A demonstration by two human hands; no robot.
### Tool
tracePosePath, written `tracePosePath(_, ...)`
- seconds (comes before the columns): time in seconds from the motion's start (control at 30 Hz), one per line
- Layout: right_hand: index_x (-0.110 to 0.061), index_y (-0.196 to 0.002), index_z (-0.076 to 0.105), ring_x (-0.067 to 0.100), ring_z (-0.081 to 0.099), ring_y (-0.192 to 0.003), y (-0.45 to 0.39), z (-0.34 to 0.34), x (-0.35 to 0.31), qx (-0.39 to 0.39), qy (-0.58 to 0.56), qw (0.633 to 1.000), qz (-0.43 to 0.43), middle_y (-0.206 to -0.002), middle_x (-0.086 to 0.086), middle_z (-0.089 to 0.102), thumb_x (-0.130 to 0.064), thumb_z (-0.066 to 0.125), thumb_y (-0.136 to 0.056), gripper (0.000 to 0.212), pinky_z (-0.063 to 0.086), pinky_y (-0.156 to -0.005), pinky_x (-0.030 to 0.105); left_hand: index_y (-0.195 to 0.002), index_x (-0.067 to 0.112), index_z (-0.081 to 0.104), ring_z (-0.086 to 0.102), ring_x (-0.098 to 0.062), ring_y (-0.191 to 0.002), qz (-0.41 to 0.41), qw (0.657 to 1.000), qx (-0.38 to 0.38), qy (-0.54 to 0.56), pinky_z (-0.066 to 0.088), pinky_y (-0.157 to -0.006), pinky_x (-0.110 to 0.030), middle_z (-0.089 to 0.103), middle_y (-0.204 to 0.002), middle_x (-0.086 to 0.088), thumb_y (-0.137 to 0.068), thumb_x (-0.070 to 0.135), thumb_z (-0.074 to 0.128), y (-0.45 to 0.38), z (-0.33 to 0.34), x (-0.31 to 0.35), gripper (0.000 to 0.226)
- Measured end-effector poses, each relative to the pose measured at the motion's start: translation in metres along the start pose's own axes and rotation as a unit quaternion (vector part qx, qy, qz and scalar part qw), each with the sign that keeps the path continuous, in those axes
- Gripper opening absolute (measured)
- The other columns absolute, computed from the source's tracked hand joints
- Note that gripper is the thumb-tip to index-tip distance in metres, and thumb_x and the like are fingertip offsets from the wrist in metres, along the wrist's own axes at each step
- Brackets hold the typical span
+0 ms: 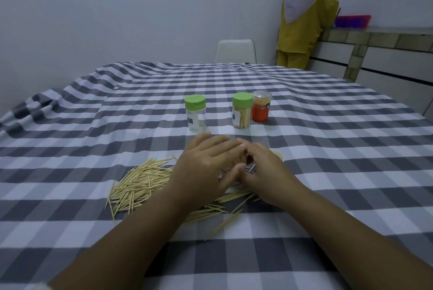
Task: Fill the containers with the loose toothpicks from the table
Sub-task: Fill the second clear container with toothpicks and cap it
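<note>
Loose toothpicks (140, 182) lie in a heap on the checked tablecloth, left of and under my hands. My left hand (206, 163) and my right hand (264, 172) meet above the heap. The left hand cups a small container (249, 159), of which only a reddish sliver shows between the hands. My right hand pinches a few toothpicks (252, 169) beside my left thumb. Farther back stand a nearly empty green-lidded jar (195, 114), a full green-lidded jar (242, 111) and a full clear jar with an orange label (261, 107).
A pale round lid (279, 155) lies just right of my right hand. A white chair (235, 52) stands at the table's far edge. A person in yellow clothes (304, 27) stands at a counter (379, 36) at the back right.
</note>
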State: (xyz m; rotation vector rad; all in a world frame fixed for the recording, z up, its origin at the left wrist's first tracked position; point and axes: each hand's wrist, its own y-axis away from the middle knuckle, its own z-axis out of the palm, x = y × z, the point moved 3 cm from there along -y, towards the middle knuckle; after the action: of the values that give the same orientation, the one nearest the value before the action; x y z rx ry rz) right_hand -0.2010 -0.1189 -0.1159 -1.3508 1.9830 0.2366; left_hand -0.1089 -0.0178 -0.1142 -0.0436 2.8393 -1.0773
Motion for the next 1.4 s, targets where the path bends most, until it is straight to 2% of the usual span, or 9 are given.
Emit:
tracePosePath(0.3, -0.028, -0.147, 0.024, 0.009, 0.039, -0.125, -0.001, -0.001, 0.000, -0.010, 0.012, 1.000, 0.019, -0.143, -0.006, 0.037, -0.030, 0.063, -0.087, 0.071, 0.036, -0.094, 0.021, -0.102, 0.016, 0.073, 0.067, -0.013, -0.099, -0.044, 0.999, -0.003, 0.014, 0.039, -0.096, -0.031, 0.073, -0.102, 0.002, -0.090, 0.034, 0.049, -0.001, -0.002, -0.003, 0.032)
tracePosePath(0.47, -0.028, -0.147, 0.023, 0.010, 0.039, -0.126, 0.000, -0.001, 0.000, -0.015, 0.015, 1.000, 0.018, -0.144, -0.006, 0.036, -0.030, 0.063, -0.087, 0.072, 0.037, -0.096, 0.024, -0.108, 0.017, 0.071, 0.062, -0.015, -0.110, -0.036, 0.999, -0.025, 0.029, 0.043, -0.098, -0.037, 0.071, -0.109, 0.002, -0.091, 0.040, 0.047, -0.001, -0.001, -0.008, 0.037)
tracePosePath(0.6, -0.028, -0.147, 0.024, 0.002, 0.037, -0.117, -0.001, -0.001, 0.001, -0.025, 0.009, 1.000, 0.014, -0.141, -0.007, 0.038, -0.029, 0.067, -0.084, 0.076, 0.034, -0.093, 0.018, -0.120, 0.017, 0.063, 0.051, -0.004, -0.113, -0.166, 0.979, -0.023, 0.120, 0.043, -0.100, -0.035, 0.065, -0.121, 0.000, -0.093, 0.038, 0.047, -0.003, -0.016, -0.027, 0.038)
tracePosePath(0.7, -0.029, -0.146, 0.024, -0.001, 0.036, -0.115, 0.000, 0.000, -0.001, -0.045, -0.001, 0.999, 0.011, -0.142, -0.009, 0.037, -0.027, 0.068, -0.084, 0.077, 0.033, -0.092, 0.015, -0.127, 0.025, 0.058, 0.050, -0.009, -0.120, -0.284, 0.941, -0.141, 0.119, 0.039, -0.099, -0.029, 0.059, -0.131, 0.003, -0.096, 0.030, 0.050, 0.004, -0.019, -0.049, 0.033)
tracePosePath(0.8, -0.030, -0.147, 0.023, -0.002, 0.034, -0.113, 0.001, 0.003, -0.004, -0.057, -0.002, 0.998, 0.009, -0.142, -0.010, 0.037, -0.027, 0.067, -0.084, 0.077, 0.034, -0.092, 0.015, -0.138, 0.029, 0.046, 0.043, -0.016, -0.131, -0.334, 0.901, -0.257, 0.101, 0.034, -0.104, -0.030, 0.048, -0.142, 0.001, -0.099, 0.030, 0.044, 0.011, -0.012, -0.058, 0.039)
tracePosePath(0.97, -0.030, -0.147, 0.022, -0.002, 0.034, -0.109, 0.001, 0.004, -0.006, -0.060, 0.000, 0.998, 0.006, -0.141, -0.008, 0.037, -0.027, 0.067, -0.084, 0.077, 0.036, -0.090, 0.016, -0.145, 0.024, 0.035, 0.040, -0.019, -0.133, -0.334, 0.863, -0.368, 0.091, 0.032, -0.105, -0.028, 0.040, -0.149, -0.002, -0.100, 0.029, 0.038, 0.014, -0.003, -0.053, 0.045)
tracePosePath(1.1, -0.030, -0.147, 0.022, -0.002, 0.033, -0.111, 0.002, 0.003, -0.007, -0.059, 0.002, 0.998, 0.008, -0.142, -0.008, 0.036, -0.027, 0.067, -0.084, 0.077, 0.037, -0.092, 0.017, -0.145, 0.026, 0.034, 0.045, -0.016, -0.128, -0.319, 0.857, -0.397, 0.076, 0.038, -0.102, -0.029, 0.044, -0.145, 0.002, -0.090, 0.035, 0.056, 0.013, -0.008, -0.048, 0.060)
tracePosePath(1.27, -0.030, -0.147, 0.022, 0.000, 0.036, -0.113, 0.002, 0.003, -0.007, -0.061, 0.001, 0.998, 0.011, -0.141, -0.008, 0.037, -0.027, 0.067, -0.084, 0.077, 0.037, -0.093, 0.018, -0.144, 0.026, 0.035, 0.048, -0.019, -0.125, -0.294, 0.873, -0.388, -0.014, 0.040, -0.104, -0.032, 0.050, -0.140, 0.000, -0.095, 0.020, 0.052, 0.008, 0.004, -0.047, 0.053)
tracePosePath(1.4, -0.030, -0.147, 0.022, 0.004, 0.038, -0.120, 0.003, 0.003, -0.007, -0.059, 0.001, 0.998, 0.013, -0.142, -0.008, 0.037, -0.027, 0.067, -0.084, 0.077, 0.038, -0.096, 0.021, -0.144, 0.027, 0.036, 0.048, -0.023, -0.125, -0.286, 0.860, -0.414, -0.084, 0.042, -0.100, -0.033, 0.049, -0.141, -0.003, -0.092, 0.009, 0.056, 0.002, 0.014, -0.047, 0.059)
